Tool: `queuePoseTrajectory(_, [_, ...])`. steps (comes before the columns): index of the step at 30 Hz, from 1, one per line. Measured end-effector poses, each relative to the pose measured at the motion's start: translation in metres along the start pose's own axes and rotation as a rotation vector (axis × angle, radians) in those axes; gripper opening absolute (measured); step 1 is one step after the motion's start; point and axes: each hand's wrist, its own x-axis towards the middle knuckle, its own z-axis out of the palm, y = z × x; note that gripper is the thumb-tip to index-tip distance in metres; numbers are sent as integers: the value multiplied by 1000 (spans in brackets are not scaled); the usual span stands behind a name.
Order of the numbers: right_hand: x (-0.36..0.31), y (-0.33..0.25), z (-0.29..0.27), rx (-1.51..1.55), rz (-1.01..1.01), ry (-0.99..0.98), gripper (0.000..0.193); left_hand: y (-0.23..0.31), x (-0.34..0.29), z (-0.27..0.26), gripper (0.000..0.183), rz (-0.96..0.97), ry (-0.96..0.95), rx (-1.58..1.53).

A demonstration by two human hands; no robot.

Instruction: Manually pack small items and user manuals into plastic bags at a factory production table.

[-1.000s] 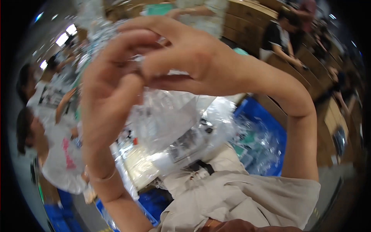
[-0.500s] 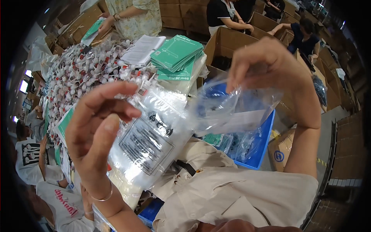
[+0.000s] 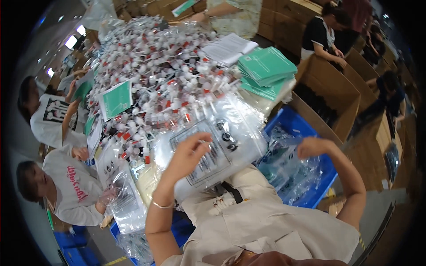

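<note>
Left hand [image 3: 188, 155] loose, nothing gripped, over the clear bag stack [image 3: 246, 128]; contact unclear. Stack lies under it, long axis running away to its right; left is nearer. Right hand [image 3: 314, 147] curled over the blue bin [image 3: 328, 181], can't tell if it pinches plastic. Bag print: boxed black text, dark symbols, illegible.

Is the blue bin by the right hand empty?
The blue bin is not empty: clear plastic bags lie heaped inside, though how deep is hidden.
</note>
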Motion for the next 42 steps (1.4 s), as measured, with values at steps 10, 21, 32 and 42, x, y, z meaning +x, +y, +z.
queuePoseTrajectory(10, [3, -217, -39, 336, -1221, 182, 24, -57, 36, 105, 47, 224, 439, 888])
queuePoseTrajectory(21, [12, -313, -68, 652, -2096, -215, 38, -55, 54, 110, 31, 314, 492, 754])
queuePoseTrajectory(32, [35, -302, -63, 737, -2146, -257, 45, -73, 60, 109, 22, 348, 450, 817])
queuePoseTrajectory(42, [122, -210, -20, 91, -386, 1402, 16, -73, 57, 99, 12, 424, 498, 634])
